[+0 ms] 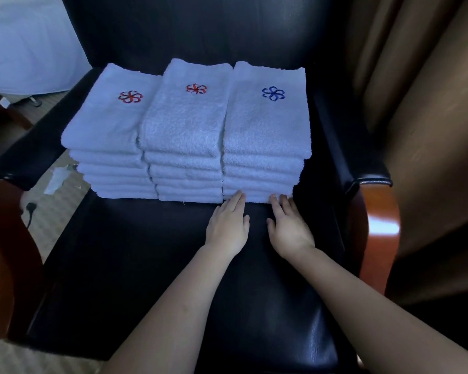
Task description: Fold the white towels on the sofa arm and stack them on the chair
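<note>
White folded towels (184, 163) stand in three stacks on the black chair (146, 252): left stack (106, 114) and middle stack (184, 122) with red emblems, right stack (265, 125) with a blue one. Both the left hand (227, 228) and right hand (289, 228) lie flat, fingers straight, gripping nothing, fingertips (239, 196) touching the right stack's bottom edge, likely squaring it. Stacking looks nearly finished; the sofa arm is unseen.

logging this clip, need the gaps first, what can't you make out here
Head view only.
- Out of frame: sofa arm, so what is left to fold is unseen.
- Unclear: fingertips of left hand and right hand at the right stack base, under it or only touching.
- Cut by top edge: chair back.
- Too blurred: white scrap.
</note>
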The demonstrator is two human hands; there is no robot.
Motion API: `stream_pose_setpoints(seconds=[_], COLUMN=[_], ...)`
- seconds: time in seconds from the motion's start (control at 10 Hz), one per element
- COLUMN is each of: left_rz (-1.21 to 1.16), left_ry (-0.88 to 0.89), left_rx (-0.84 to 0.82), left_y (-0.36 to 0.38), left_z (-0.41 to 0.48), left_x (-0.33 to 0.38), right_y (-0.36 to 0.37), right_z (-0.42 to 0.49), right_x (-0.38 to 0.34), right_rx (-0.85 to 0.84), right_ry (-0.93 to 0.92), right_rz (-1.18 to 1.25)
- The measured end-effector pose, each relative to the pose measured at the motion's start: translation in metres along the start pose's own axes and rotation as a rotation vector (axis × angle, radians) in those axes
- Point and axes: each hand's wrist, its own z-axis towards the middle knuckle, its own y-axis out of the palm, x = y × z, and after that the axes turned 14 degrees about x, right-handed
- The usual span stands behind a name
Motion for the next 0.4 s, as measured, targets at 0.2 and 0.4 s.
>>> stream_pose_setpoints(seconds=[0.2, 0.4], left_rz=[0.027, -0.001], left_ry=[0.037, 0.053], left_rx=[-0.049, -0.003], left_y=[-0.002, -0.035], left_z=[0.002, -0.008], left_x=[-0.004, -0.004], right_y=[-0.002, -0.02], right_z=[-0.001, -0.008], right_x=[-0.001, -0.003], right_rx=[-0.013, 0.006], right_ry=[0.004, 0.011], right_rz=[-0.011, 0.079])
